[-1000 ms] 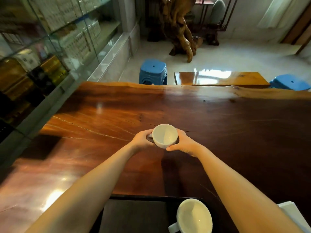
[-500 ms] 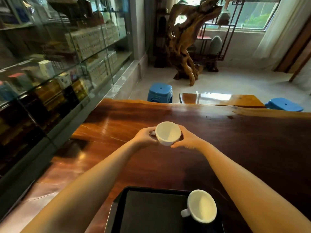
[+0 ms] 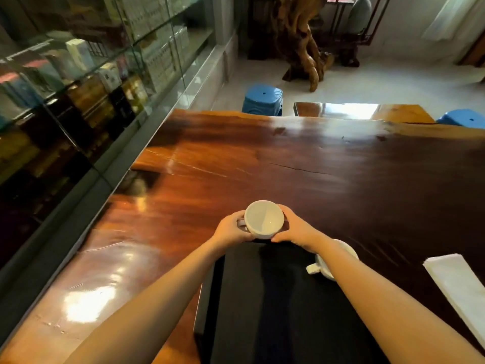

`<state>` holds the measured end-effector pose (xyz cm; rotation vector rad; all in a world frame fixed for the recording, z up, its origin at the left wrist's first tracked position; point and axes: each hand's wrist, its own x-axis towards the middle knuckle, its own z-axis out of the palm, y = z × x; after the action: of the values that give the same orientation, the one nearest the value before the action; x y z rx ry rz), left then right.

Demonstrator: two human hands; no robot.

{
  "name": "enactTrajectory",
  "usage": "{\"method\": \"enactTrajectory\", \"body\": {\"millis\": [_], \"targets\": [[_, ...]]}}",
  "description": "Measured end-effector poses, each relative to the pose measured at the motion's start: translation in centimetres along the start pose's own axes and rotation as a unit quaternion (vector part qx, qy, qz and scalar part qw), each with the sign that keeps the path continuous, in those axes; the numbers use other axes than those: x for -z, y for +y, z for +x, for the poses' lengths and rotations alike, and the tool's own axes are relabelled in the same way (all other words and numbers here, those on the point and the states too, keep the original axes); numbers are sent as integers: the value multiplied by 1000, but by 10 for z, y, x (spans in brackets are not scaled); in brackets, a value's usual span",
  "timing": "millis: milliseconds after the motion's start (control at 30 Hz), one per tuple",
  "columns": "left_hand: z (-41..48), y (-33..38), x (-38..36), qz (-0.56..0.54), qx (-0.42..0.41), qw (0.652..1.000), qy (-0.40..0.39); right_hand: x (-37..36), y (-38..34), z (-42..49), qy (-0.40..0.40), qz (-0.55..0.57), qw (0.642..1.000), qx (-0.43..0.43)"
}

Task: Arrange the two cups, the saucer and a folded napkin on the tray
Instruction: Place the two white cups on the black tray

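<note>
Gripping 1 white cup, left hand and right hand close around it; tray just below the grip.

- Your long polished wooden table runs ahead of the hands, glare pooling beside your left forearm.
- Left of your left hand stands a glass display cabinet stacked with boxes.
- Beyond the table's far edge sit two blue stools, a smaller glossy table, then pale floor.
- Farther off rises a gnarled root sculpture.
</note>
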<state>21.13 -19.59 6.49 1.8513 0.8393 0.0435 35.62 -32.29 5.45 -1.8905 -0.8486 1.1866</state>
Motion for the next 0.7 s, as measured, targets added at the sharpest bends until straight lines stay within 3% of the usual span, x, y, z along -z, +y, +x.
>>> {"method": "enactTrajectory", "body": {"millis": [233,700], "targets": [[-15,-57,-25,-2,56,998,-21,-43,46,3,-33,16,998,-52],[-16,-81,-30,5,69,997,-39,-67,65,3,-1,26,997,-70]]}}
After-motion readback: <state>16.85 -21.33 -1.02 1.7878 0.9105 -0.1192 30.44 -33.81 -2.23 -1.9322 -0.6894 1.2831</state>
